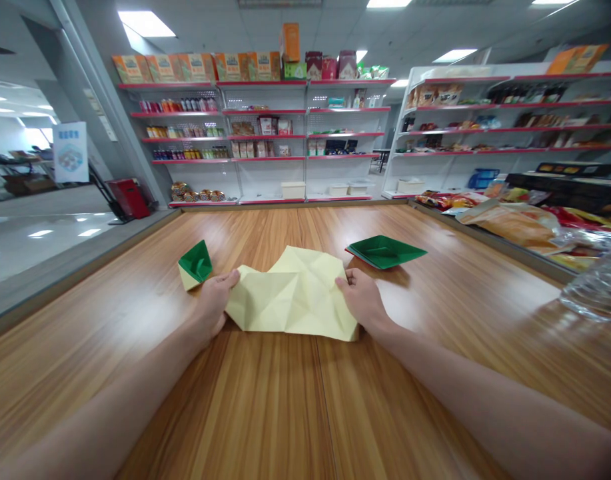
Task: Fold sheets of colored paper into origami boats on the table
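Note:
A creased, pale yellow sheet of paper (290, 300) is spread between my hands above the wooden table. My left hand (216, 299) pinches its left edge between thumb and fingers. On the opposite edge, my right hand (361, 297) grips the paper the same way. Fold lines run across the sheet, and its far edge is uneven. Just beyond my left hand sits a small folded paper piece (198, 261), green inside and pale yellow outside. A green folded paper boat shape (385, 251) with a reddish edge lies past my right hand.
The wooden table (275, 407) has a raised rim. Packaged snacks (515, 223) and black boxes (575, 187) are piled along the right side, near a clear plastic container (598, 287). Stocked shelves (265, 137) stand behind. A sign (70, 152) and a red case (128, 198) are at left.

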Demonstrator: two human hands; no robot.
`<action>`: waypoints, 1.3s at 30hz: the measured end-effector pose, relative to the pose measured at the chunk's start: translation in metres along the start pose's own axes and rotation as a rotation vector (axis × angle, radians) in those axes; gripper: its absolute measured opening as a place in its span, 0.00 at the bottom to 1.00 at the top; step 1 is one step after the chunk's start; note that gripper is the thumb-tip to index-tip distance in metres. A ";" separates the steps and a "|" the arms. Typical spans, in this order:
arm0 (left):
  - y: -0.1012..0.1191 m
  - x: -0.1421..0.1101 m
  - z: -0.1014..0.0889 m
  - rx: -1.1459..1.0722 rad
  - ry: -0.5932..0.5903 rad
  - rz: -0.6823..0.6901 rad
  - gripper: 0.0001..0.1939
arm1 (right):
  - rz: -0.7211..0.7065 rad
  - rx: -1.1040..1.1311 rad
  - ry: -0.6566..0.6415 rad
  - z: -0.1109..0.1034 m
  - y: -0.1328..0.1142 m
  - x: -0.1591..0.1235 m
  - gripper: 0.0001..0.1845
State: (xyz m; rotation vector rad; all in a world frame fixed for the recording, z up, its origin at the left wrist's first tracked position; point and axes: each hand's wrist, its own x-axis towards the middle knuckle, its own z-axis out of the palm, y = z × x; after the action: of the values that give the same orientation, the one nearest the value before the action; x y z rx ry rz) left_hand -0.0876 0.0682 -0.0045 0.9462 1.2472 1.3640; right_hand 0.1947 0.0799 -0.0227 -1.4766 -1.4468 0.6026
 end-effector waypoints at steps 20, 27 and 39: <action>0.021 -0.077 0.057 0.710 -0.555 0.665 0.17 | -0.227 -0.516 -0.126 0.002 -0.020 -0.026 0.10; 0.020 -0.064 0.049 1.255 -0.457 0.759 0.15 | -0.210 -0.612 -0.121 -0.001 -0.025 -0.025 0.11; 0.016 -0.060 0.032 1.620 -0.693 0.647 0.34 | -0.154 -0.966 -0.096 -0.008 -0.030 -0.015 0.11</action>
State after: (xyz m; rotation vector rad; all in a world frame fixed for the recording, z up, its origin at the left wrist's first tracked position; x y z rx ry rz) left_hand -0.0486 0.0163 0.0209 2.7796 1.3600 -0.0053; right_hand 0.1843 0.0586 0.0026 -2.0267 -2.0418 -0.1870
